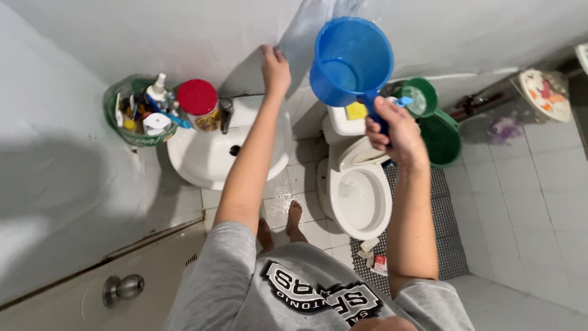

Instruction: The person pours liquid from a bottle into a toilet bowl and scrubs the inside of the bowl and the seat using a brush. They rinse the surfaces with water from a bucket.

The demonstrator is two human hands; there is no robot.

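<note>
Up high, the right hand is clamped tight on the handle of a blue dipper, lifted at about 1 o'clock, above the white toilet. A little water sits inside the dipper, and none is pouring out yet. The left hand presses flat on the wall at 12 o'clock, with fingers together and nothing in it. Below it sits the white sink. A green basket of bottles is at 10 o'clock.
</note>
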